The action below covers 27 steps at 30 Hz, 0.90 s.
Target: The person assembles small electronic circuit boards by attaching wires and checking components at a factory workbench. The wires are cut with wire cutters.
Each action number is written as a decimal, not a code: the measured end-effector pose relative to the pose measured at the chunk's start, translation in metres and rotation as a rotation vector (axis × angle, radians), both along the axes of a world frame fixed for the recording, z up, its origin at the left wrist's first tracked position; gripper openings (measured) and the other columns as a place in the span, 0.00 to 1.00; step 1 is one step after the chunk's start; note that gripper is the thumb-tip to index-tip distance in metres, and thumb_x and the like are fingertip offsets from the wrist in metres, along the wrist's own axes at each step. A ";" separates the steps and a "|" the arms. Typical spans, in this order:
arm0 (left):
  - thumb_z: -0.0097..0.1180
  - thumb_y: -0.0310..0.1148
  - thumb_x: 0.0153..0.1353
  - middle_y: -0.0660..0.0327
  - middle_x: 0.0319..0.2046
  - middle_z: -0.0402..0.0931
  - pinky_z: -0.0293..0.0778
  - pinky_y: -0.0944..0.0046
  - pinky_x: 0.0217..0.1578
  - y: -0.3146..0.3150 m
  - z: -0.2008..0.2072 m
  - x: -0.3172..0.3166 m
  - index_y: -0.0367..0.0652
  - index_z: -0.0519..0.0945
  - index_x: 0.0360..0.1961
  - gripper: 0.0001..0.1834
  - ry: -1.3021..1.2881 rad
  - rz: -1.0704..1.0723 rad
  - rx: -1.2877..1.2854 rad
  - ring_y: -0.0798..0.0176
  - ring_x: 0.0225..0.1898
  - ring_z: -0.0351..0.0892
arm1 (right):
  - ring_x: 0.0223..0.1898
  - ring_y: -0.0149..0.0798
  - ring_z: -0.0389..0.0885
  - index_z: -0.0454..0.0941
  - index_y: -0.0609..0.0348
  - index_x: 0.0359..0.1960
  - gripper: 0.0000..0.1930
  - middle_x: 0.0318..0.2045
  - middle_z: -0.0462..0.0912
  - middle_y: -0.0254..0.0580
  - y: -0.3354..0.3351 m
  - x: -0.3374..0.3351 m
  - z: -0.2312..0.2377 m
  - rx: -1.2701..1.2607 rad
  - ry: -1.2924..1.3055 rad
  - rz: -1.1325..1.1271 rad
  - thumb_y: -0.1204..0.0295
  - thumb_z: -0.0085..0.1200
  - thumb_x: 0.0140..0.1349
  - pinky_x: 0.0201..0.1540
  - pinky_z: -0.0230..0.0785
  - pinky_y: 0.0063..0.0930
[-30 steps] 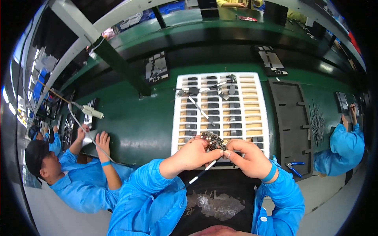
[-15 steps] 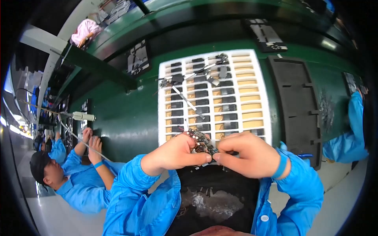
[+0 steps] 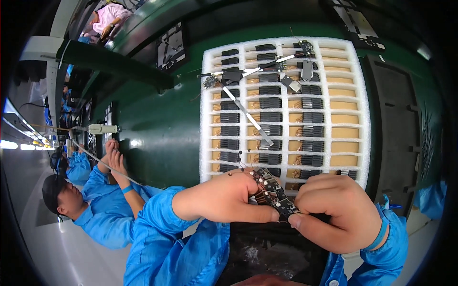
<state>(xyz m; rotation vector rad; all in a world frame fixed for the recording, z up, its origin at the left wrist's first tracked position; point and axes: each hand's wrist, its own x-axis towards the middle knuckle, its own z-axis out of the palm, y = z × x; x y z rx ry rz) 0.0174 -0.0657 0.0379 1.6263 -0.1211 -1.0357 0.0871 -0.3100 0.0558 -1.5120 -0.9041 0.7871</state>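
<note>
Right now both my hands are closed on a small bundle of black circuit boards point(image 3: 274, 188): my left hand point(image 3: 224, 198) wraps its upper left side with the thumb pressed along it, and my right hand point(image 3: 338, 209) pinches its lower right end between thumb and curled forefinger. Any print on the boards is too small to read. A second ago a white-and-black strip hung below my fingers; now I can't see it, and the bundle shows longer, slanting down to the right. It sits over the near edge of a white foam tray point(image 3: 363, 119), whose slots hold black modules point(image 3: 312, 117). Across the tray lie taped strips point(image 3: 245, 114), as they did before. Beyond, on the green worktop point(image 3: 157, 138), a dark tray point(image 3: 393, 124) stands to the right, and a co-worker in blue point(image 3: 102, 209) sits to my left.
</note>
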 end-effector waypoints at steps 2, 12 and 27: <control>0.65 0.27 0.61 0.63 0.36 0.75 0.68 0.66 0.40 0.001 0.005 0.002 0.36 0.79 0.39 0.09 0.006 0.054 -0.038 0.66 0.40 0.73 | 0.23 0.52 0.71 0.70 0.61 0.20 0.12 0.18 0.69 0.45 -0.002 -0.001 0.003 0.004 -0.001 -0.019 0.76 0.59 0.58 0.26 0.61 0.42; 0.56 0.32 0.69 0.68 0.19 0.68 0.55 0.73 0.17 0.025 -0.007 -0.025 0.38 0.77 0.42 0.08 0.169 0.546 -0.523 0.77 0.18 0.62 | 0.31 0.34 0.80 0.82 0.65 0.32 0.09 0.28 0.84 0.41 -0.022 0.001 0.034 0.026 0.143 -0.057 0.72 0.56 0.68 0.38 0.72 0.28; 0.56 0.35 0.70 0.65 0.25 0.67 0.52 0.78 0.13 0.073 -0.010 -0.056 0.42 0.72 0.38 0.09 -0.015 0.934 -0.728 0.76 0.18 0.60 | 0.38 0.37 0.83 0.79 0.58 0.44 0.14 0.35 0.83 0.39 -0.003 0.284 0.015 0.351 0.299 -0.910 0.61 0.47 0.75 0.42 0.76 0.34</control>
